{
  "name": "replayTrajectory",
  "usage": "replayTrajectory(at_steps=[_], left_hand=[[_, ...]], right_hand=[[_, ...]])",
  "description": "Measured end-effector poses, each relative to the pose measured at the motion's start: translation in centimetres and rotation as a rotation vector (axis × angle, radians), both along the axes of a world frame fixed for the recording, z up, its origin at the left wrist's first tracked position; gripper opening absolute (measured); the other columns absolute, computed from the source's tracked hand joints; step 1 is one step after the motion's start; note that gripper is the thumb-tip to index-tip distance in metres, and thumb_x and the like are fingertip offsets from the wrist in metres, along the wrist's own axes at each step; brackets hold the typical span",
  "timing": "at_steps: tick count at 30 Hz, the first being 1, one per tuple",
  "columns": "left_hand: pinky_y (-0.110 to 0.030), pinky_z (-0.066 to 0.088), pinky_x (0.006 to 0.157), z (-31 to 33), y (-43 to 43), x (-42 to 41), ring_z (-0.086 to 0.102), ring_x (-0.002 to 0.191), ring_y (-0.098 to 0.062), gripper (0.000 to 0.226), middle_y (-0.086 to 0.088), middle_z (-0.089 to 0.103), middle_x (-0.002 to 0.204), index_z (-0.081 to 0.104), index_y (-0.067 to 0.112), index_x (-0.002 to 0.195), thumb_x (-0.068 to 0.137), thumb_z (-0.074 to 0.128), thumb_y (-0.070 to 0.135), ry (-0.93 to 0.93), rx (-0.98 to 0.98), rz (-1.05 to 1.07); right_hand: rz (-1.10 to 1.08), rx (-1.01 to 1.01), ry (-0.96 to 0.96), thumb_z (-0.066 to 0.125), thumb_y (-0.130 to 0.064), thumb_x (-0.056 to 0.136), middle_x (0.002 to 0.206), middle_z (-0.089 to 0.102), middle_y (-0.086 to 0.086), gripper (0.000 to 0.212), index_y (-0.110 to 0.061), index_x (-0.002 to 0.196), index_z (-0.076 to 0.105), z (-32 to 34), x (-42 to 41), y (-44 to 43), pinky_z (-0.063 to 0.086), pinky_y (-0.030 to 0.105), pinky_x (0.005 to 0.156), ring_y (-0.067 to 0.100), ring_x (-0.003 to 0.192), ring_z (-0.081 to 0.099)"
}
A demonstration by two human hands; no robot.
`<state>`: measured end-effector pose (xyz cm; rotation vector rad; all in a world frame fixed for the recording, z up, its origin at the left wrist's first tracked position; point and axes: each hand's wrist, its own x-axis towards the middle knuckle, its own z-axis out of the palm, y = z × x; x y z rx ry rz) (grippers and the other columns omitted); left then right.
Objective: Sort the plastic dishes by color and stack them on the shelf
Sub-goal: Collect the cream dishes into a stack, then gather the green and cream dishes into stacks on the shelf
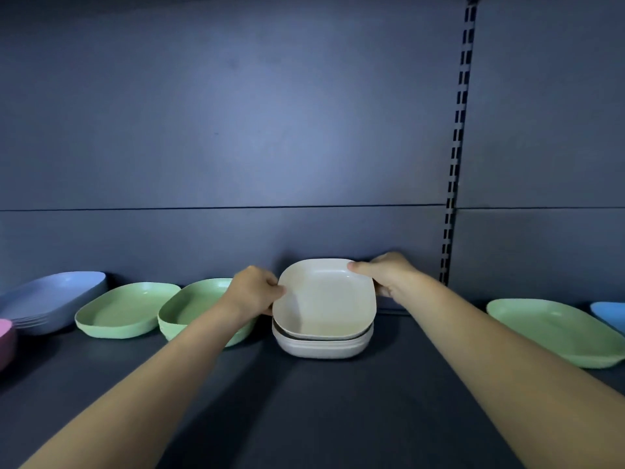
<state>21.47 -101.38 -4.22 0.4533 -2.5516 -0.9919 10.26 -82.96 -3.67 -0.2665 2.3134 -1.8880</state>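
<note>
The top white dish (326,299) sits tilted on a white stack (321,346) mid-shelf (304,418) — how many lie beneath is hard to count. Left hand (252,292) and right hand (389,274) each grip its rim; fingers behind are hidden. A green dish (189,308) is partly covered by the left arm — pink (6,340) and blue (608,314) dishes are cut off at the edges.
</note>
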Motion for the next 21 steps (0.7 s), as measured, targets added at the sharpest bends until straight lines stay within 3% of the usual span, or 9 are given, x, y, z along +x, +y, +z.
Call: replayTrajectory(at_steps=[3,5,7,9,12,16,21], left_hand=[[-0.028,0.047,0.06,-0.5,0.0,-0.4,0.048,0.057,-0.023,0.024,-0.012,0.047,0.06,0.046,0.007,0.058,0.079,0.056,0.01,-0.02,-0.202,0.021],[-0.032,0.05,0.067,-0.3,0.0,-0.5,0.051,0.06,-0.024,0.02,-0.012,0.052,0.058,0.052,0.008,0.058,0.077,0.057,0.011,-0.07,-0.298,0.025],[-0.035,0.053,0.074,-0.1,0.1,-0.6,0.055,0.065,-0.027,0.016,-0.012,0.054,0.06,0.057,0.005,0.062,0.077,0.057,0.011,-0.136,-0.363,0.01],[-0.033,0.052,0.071,0.1,0.3,-0.8,0.054,0.068,-0.028,0.021,-0.009,0.05,0.057,0.052,0.002,0.059,0.077,0.057,0.01,-0.19,-0.415,-0.004],[-0.033,0.049,0.07,0.1,0.6,-1.0,0.055,0.074,-0.034,0.035,-0.004,0.043,0.053,0.038,0.009,0.05,0.079,0.058,0.009,-0.246,-0.488,-0.017],[-0.033,0.05,0.079,0.4,1.0,-1.2,0.064,0.097,-0.034,0.026,-0.008,0.054,0.062,0.049,0.006,0.059,0.083,0.057,0.01,-0.29,-0.553,-0.019],[-0.029,0.044,0.065,0.5,0.4,-1.4,0.053,0.071,-0.031,0.036,-0.003,0.045,0.053,0.039,0.009,0.049,0.081,0.054,0.017,-0.277,-0.564,0.009]], right_hand=[[0.011,0.059,0.043,0.071,-0.003,0.08,0.076,0.058,0.009,0.021,-0.006,0.069,0.054,-0.5,0.0,0.6,0.05,0.019,0.045,0.02,0.064,0.057],[0.01,0.142,0.113,0.072,-0.004,0.079,0.075,0.061,0.011,0.016,-0.004,0.068,0.06,-1.0,-0.1,0.8,0.054,0.023,0.056,0.023,0.067,0.058],[0.006,0.265,0.202,0.072,-0.01,0.079,0.073,0.063,0.008,0.009,-0.001,0.079,0.07,-1.5,-0.1,0.8,0.053,0.027,0.063,0.019,0.066,0.058],[0.015,0.361,0.283,0.07,-0.013,0.082,0.068,0.062,0.002,0.015,-0.002,0.09,0.073,-2.0,0.1,0.6,0.042,0.02,0.054,0.012,0.057,0.052],[0.01,0.387,0.339,0.067,-0.011,0.084,0.08,0.066,0.004,0.018,-0.002,0.097,0.073,-2.7,0.4,0.5,0.04,0.018,0.063,0.015,0.07,0.056],[0.012,0.402,0.331,0.068,-0.014,0.084,0.095,0.071,0.01,0.02,-0.003,0.099,0.073,-2.7,0.4,0.5,0.041,0.021,0.071,0.016,0.08,0.058],[0.072,0.552,0.357,0.068,-0.021,0.083,0.074,0.055,0.01,0.031,0.008,0.091,0.069,-1.5,0.9,1.2,0.037,0.023,0.064,0.019,0.067,0.048]])
